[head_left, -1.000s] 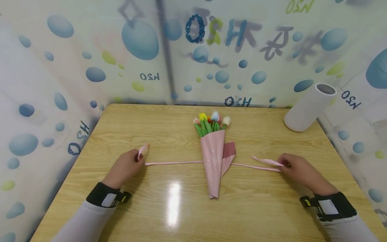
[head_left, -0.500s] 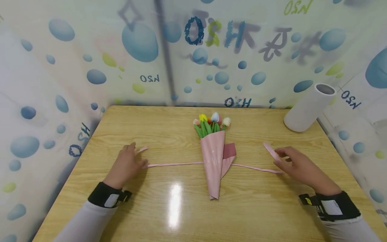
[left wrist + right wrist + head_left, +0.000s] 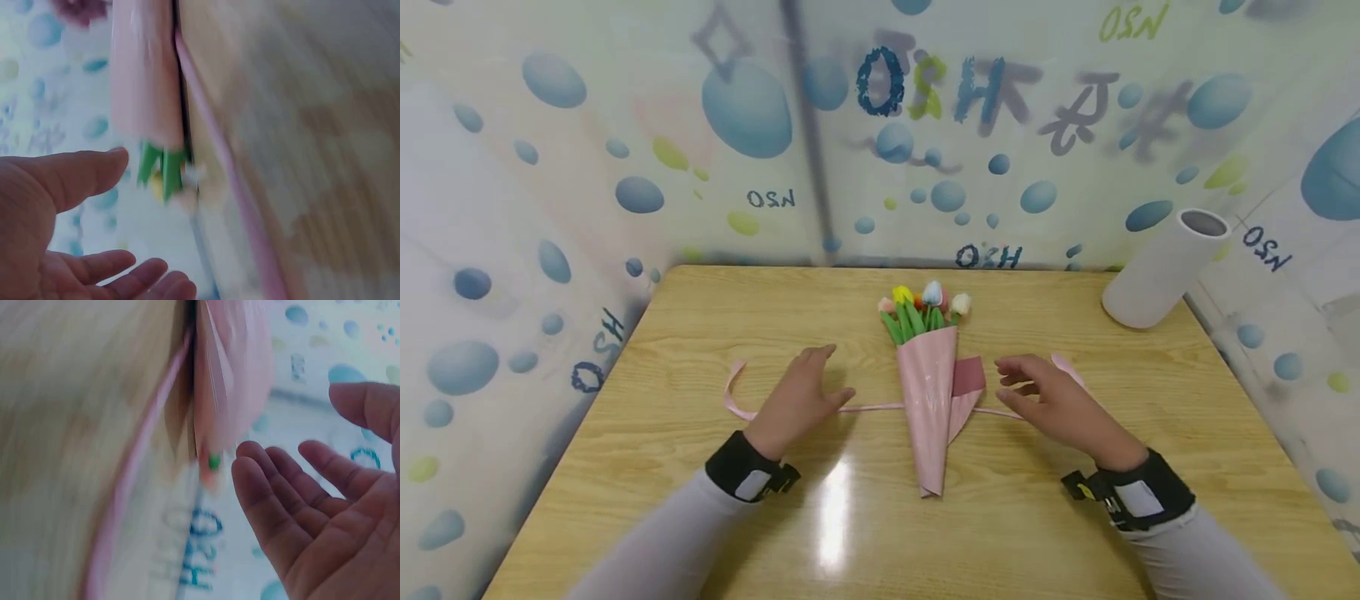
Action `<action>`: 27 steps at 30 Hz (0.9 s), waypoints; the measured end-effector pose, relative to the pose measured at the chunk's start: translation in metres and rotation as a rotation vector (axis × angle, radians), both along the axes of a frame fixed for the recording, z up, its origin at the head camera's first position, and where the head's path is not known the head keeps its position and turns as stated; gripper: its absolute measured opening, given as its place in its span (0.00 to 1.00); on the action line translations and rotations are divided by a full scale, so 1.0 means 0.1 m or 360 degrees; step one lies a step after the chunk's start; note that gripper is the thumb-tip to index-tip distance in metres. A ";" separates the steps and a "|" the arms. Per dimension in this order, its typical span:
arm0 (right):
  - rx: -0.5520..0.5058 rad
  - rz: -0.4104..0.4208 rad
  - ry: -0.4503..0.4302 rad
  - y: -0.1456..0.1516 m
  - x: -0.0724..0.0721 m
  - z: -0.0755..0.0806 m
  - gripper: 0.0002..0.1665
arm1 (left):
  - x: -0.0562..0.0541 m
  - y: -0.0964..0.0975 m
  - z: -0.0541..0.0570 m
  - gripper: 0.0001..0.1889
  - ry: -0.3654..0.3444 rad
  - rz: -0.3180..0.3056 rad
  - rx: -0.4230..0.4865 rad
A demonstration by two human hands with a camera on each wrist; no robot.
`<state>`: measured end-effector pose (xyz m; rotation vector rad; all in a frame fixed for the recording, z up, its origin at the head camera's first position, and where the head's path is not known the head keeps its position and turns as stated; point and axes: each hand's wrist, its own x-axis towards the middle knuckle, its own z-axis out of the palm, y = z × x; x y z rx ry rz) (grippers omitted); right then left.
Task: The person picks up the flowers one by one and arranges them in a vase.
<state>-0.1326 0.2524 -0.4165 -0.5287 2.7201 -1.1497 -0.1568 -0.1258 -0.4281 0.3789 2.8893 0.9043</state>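
A bouquet of tulips in pink wrapping paper [image 3: 927, 400] lies on the table, its blooms [image 3: 917, 300] pointing away from me. Beneath it runs a thin pink ribbon [image 3: 872, 407], reaching out to both sides. My left hand [image 3: 801, 400] hovers left of the bouquet over the ribbon, thumb and fingers spread and holding nothing. On the other side my right hand [image 3: 1052, 404] is close to the folded paper flap [image 3: 967, 379], its fingers loosely bent with nothing in them. In both wrist views the wrapping [image 3: 147, 69] and ribbon [image 3: 134, 462] appear beyond the bare fingers.
A white cylindrical vase [image 3: 1165, 271] stands at the table's back right corner. Behind the wooden table [image 3: 775, 308] hangs a curtain [image 3: 865, 167] patterned with blue and green spots. The left ribbon end [image 3: 730, 392] curls on the tabletop.
Both hands have let go of the ribbon ends and moved inward toward the bouquet. The ribbon ends now lie behind them on the table; the bouquet stays in place.
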 end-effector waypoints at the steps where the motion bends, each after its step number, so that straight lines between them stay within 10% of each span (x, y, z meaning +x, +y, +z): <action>1: -0.0028 0.0013 -0.0015 -0.06 -0.01 -0.03 0.28 | 0.00 0.08 -0.02 0.41 0.0005 -0.0032 0.0011; 12: -0.0379 0.0047 -0.0448 -0.43 -0.09 -0.23 0.28 | 0.04 0.62 -0.17 0.35 -0.0231 -0.0184 0.0263; 27: -0.1086 -0.0038 -0.1128 -0.60 -0.17 -0.41 0.32 | 0.04 0.78 -0.22 0.38 -0.0427 -0.0201 0.0516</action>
